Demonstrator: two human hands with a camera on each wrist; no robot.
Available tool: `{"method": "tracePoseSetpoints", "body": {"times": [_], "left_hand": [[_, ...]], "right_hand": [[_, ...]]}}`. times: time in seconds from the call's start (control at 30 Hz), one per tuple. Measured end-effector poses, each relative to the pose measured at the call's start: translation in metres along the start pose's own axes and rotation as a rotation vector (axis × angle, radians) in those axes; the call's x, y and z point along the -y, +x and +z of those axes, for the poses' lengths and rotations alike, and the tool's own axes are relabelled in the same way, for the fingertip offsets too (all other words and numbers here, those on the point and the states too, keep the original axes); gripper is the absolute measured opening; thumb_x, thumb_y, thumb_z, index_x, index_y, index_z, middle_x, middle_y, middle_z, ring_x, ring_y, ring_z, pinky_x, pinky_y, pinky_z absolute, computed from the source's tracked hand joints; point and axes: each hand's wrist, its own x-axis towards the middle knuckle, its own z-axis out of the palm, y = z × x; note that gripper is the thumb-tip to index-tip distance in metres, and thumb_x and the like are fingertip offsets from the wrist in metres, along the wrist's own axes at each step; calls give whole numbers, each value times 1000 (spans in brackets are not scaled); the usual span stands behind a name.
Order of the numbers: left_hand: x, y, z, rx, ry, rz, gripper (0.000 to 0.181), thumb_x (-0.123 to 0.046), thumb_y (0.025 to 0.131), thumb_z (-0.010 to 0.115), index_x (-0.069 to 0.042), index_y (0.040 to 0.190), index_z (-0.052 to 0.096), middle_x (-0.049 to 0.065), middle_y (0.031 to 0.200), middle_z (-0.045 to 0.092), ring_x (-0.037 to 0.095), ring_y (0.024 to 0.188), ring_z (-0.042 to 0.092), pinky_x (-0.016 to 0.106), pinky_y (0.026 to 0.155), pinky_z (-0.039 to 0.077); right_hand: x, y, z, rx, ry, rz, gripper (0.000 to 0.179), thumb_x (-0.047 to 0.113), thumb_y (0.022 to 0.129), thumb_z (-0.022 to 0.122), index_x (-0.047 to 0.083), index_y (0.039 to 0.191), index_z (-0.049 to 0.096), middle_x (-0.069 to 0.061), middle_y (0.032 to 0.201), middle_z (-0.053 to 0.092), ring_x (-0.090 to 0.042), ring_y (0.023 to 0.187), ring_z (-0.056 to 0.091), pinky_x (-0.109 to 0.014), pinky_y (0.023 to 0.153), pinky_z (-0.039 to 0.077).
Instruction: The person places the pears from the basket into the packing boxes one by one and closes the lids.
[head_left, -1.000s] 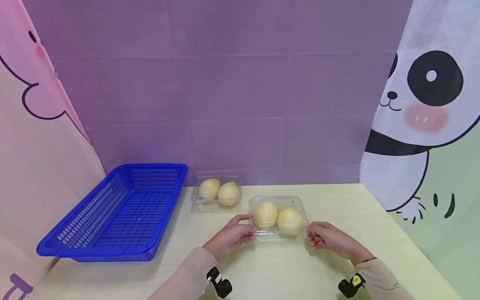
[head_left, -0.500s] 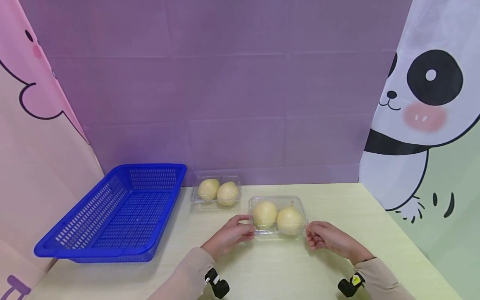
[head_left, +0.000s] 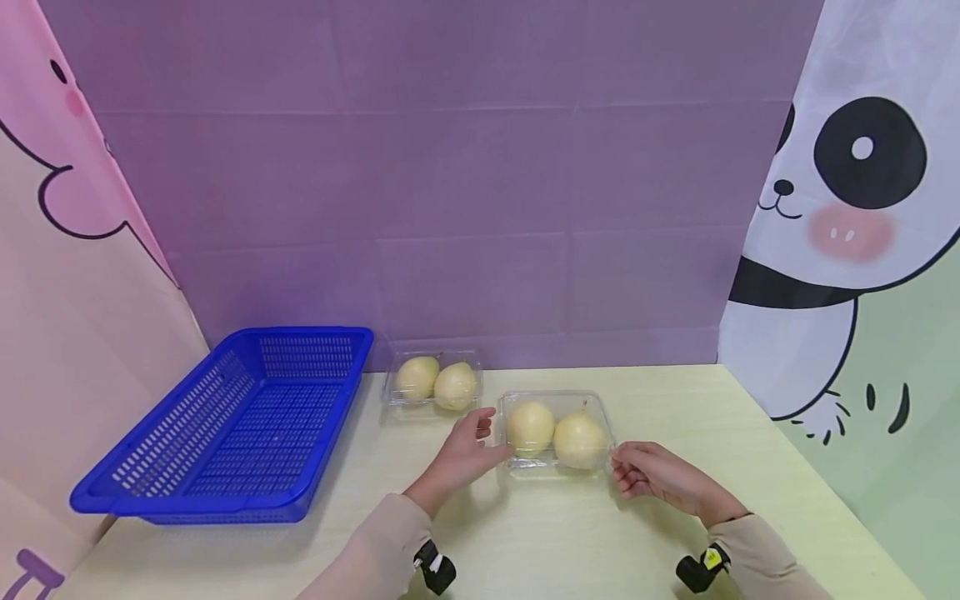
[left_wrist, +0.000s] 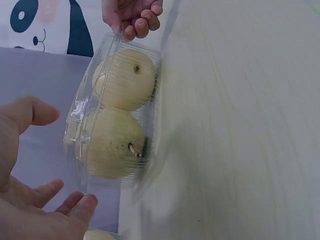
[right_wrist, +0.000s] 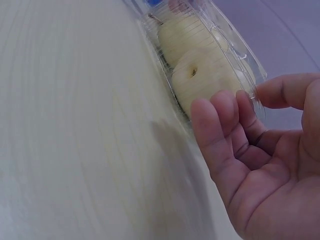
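A clear plastic clamshell box (head_left: 542,463) with two round pale-yellow pears (head_left: 579,441) sits mid-table in the head view. At its right edge, my right hand (head_left: 660,475) pinches the plastic rim (right_wrist: 253,86) between thumb and index finger, the other fingers curled below. My left hand (head_left: 459,460) is at the box's left side with thumb and fingers spread. In the left wrist view, a gap shows between the left fingers (left_wrist: 82,210) and the box; a pear's stem (left_wrist: 134,150) faces that camera.
Behind and to the left stands a second clear box (head_left: 437,405) with two more pears (head_left: 456,387). A blue slotted plastic basket (head_left: 300,502) rests at the table's left. A purple backdrop (head_left: 480,183) rises behind the table (head_left: 555,542).
My left hand has let go of the box's left edge and spread its fingers, the fingertips moving up and back. The right hand and the box stay in place.
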Motion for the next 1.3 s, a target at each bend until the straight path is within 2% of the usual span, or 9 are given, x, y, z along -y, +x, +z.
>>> {"method": "tracePoseSetpoints", "body": {"times": [0.2, 0.3, 0.47, 0.73, 1.1, 1.2, 1.3], "left_hand": [[-11, -1, 6, 3, 127, 79, 84, -32, 84, 81, 3, 148, 40, 25, 144, 39, 42, 131, 45, 54, 105, 41], [-14, 0, 12, -5, 206, 113, 87, -36, 82, 82, 1, 149, 40, 23, 146, 38, 41, 131, 45, 54, 106, 41], [-17, 1, 20, -10, 288, 177, 86, -34, 81, 84, 4, 147, 41, 23, 146, 36, 41, 129, 48, 50, 107, 41], [-15, 1, 25, -18, 421, 208, 75, -29, 83, 83, 8, 139, 48, 29, 141, 39, 43, 118, 57, 48, 101, 47], [-18, 1, 27, -12, 448, 195, 77, -28, 82, 84, 11, 138, 49, 30, 142, 38, 43, 120, 55, 48, 103, 46], [-17, 0, 27, -19, 454, 201, 77, -27, 81, 85, 12, 136, 49, 30, 141, 39, 44, 119, 56, 48, 102, 46], [-18, 0, 27, -22, 453, 205, 75, -27, 80, 86, 11, 135, 50, 30, 140, 40, 44, 118, 56, 48, 102, 46]], "right_hand": [[-1, 1, -1, -3, -2, -2, 28, 23, 106, 48, -3, 98, 55, -5, 88, 58, -12, 75, 56, -26, 72, 56], [-1, 1, -1, -2, -1, -2, 28, 23, 106, 48, -3, 98, 55, -5, 88, 58, -12, 76, 56, -26, 72, 56], [-1, 1, 0, -3, 2, -6, 28, 23, 106, 48, -3, 98, 55, -5, 88, 58, -12, 75, 56, -26, 72, 56], [-1, 3, 0, -5, 6, -6, 28, 23, 105, 48, -4, 99, 55, -5, 88, 58, -11, 75, 57, -26, 72, 56], [1, 1, 0, -34, -27, -12, 28, 24, 105, 50, -4, 103, 54, -6, 90, 58, -13, 77, 57, -27, 73, 56], [3, 0, 3, -97, -73, -12, 31, 24, 103, 52, -6, 113, 49, -8, 94, 57, -16, 80, 57, -29, 75, 56], [6, -1, 7, -197, -162, -16, 42, 24, 101, 56, -6, 127, 42, -12, 102, 56, -21, 87, 58, -31, 80, 54]]}}
